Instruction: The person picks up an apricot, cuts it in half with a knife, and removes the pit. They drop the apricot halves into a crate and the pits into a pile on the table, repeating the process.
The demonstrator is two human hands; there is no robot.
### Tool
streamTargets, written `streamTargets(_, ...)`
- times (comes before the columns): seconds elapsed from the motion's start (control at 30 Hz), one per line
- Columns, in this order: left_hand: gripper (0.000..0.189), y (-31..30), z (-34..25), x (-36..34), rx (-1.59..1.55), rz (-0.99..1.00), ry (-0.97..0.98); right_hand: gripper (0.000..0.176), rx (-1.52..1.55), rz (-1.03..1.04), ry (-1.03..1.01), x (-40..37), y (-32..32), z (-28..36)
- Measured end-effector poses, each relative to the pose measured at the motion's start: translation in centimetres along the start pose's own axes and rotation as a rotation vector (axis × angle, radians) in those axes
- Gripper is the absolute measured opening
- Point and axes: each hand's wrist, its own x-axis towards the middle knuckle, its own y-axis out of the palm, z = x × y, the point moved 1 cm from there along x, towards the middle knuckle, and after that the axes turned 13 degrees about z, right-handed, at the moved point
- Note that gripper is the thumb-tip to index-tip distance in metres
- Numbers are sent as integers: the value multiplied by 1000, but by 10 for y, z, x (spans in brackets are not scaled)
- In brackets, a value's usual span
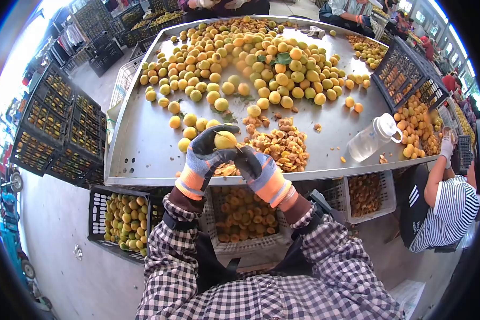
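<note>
My left hand (202,160), in an orange and grey glove with dark fingers, grips a yellow apricot (225,140) above the front edge of the metal table (160,154). Close beside it, the gloved fingers of my right hand (258,172) are pinched together at the fruit's lower right side. Whether they hold a small tool there is too hidden to tell. Just behind my hands lies a heap of split apricot pieces (285,144). Farther back spreads a large pile of whole apricots (288,69), some with green leaves.
A clear plastic bottle (369,140) stands tilted in view on the right. Beyond it a black crate (408,74) leans over more apricots. Below the table edge are a crate of fruit (245,213) and a white crate of pieces (365,194). A co-worker in stripes (453,208) is at right.
</note>
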Motion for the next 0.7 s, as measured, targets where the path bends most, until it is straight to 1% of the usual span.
streamTargets(0.03,47,2,2,-1,82,6,80,20,0,-2,1,-1,4,-2)
streamTargets(0.07,47,8,8,-1,85,11,80,21,-29,-41,-18,0,10,-8)
streamTargets(0.13,43,30,22,-2,-600,-72,21,22,-58,-85,-33,0,16,-14)
streamTargets(0.17,45,38,25,-1,-628,-81,-4,24,-74,-84,-9,1,17,-16)
streamTargets(0.2,45,37,26,0,-628,-74,-6,25,-93,-85,15,1,15,-16)
streamTargets(0.23,46,35,27,2,-539,-40,-12,25,-48,-64,71,0,12,-16)
streamTargets(0.27,47,31,30,4,-449,-7,-17,25,-55,-67,73,-1,7,-16)
streamTargets(0.3,53,19,28,5,-391,96,-100,25,-70,-50,75,-3,4,-17)
streamTargets(0.33,53,16,30,5,-394,94,-101,24,-81,-28,76,-4,3,-18)
streamTargets(0.4,49,11,24,5,-39,-49,-5,25,-52,-33,66,-3,6,-20)
streamTargets(0.47,48,10,24,5,-85,-75,26,23,34,-48,43,-2,7,-17)
streamTargets(0.53,41,10,20,5,27,-63,57,25,-9,-56,33,-1,10,-17)
streamTargets(0.57,35,16,20,4,-2,-125,45,26,-55,-62,23,0,12,-18)
streamTargets(0.6,38,27,24,7,-82,-206,26,26,-57,-66,23,0,15,-20)
streamTargets(0.67,48,31,45,5,-426,-175,-123,23,-107,-85,134,-4,22,-24)
streamTargets(0.7,51,36,46,7,-457,-153,-119,24,-131,-36,206,-2,20,-24)
